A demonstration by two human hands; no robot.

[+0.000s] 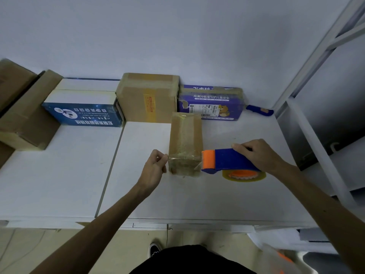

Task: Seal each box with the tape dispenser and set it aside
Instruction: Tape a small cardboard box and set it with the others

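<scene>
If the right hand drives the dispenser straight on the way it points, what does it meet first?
Likely the small brown box: the tape dispenser in the right hand aims its orange head left at the box's right side, almost touching, though depth is unclear.

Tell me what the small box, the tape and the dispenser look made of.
The small box looks like matte brown cardboard: dull tan faces, creased edges. The tape seems thin clear plastic film, glossy, glinting across the box. The dispenser is probably hard plastic, blue with an orange front, evenly coloured.
</scene>
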